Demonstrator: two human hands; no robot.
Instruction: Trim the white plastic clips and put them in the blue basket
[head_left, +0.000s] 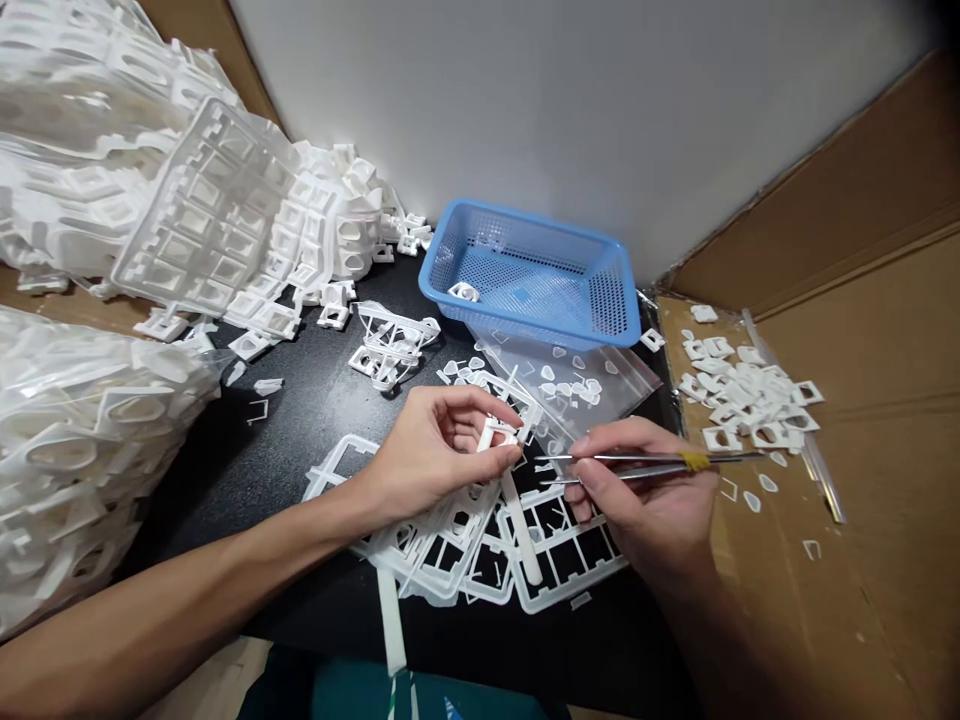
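Observation:
Between the thumb and fingers of my left hand is a small white plastic frame, partly covered by the fingertips. My right hand grips a pair of metal tweezers with yellow tape near the far end. The tweezer tips point left toward the white frame, apart from each other and not touching it. Below both hands lie white plastic grid frames, overlapping on the black table. Small white oval cut-outs are scattered on a clear plastic bag behind the hands.
A blue perforated basket holding one white piece stands against the wall. Loose white pieces lie on cardboard at right. Bulging clear bags of white parts crowd the left, and a small heap of frames sits behind my left hand.

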